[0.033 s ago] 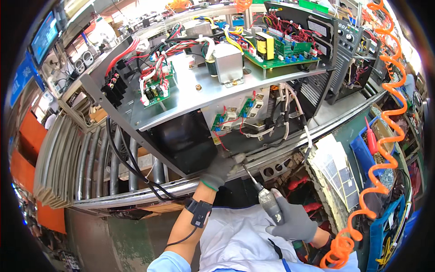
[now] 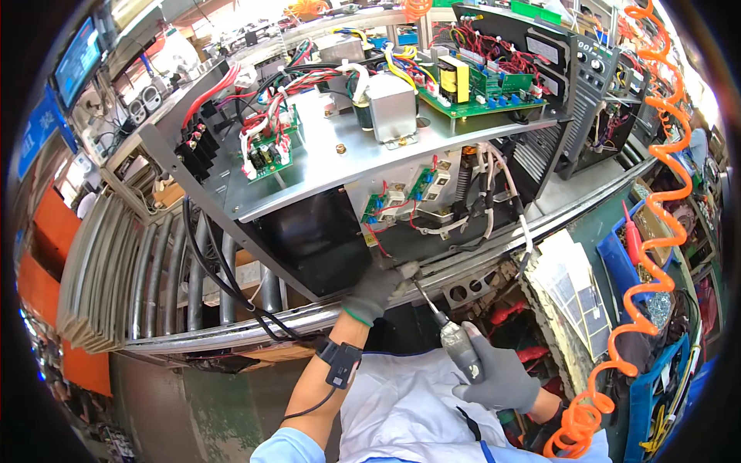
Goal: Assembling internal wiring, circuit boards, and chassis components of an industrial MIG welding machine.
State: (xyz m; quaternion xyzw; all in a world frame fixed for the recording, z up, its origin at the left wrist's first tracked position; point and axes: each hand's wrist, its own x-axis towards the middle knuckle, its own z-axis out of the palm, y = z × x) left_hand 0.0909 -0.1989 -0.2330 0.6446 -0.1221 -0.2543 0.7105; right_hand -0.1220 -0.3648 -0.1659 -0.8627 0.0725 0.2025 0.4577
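Note:
My right hand (image 2: 503, 378), in a grey glove, is wrapped round the grey body of a power screwdriver (image 2: 461, 351). Its thin bit slants up and left. By the tip of the bit is my left hand (image 2: 373, 295), in a dark grey glove with pale fingertips pressed together; whatever they pinch is too small to make out. Both hands are in front of an open machine chassis (image 2: 320, 189). Its metal shelf carries a silver box-shaped component (image 2: 391, 108) and a green circuit board (image 2: 482, 100) with a yellow transformer. Smaller boards and cables show below the shelf.
The chassis stands on a roller conveyor (image 2: 193, 282) with a metal rail. Black cables (image 2: 220, 282) hang over it at left. An orange coiled hose (image 2: 665, 193) runs down the right side, near papers (image 2: 575, 293) and a blue bin (image 2: 617, 251). Another machine (image 2: 590, 100) stands behind.

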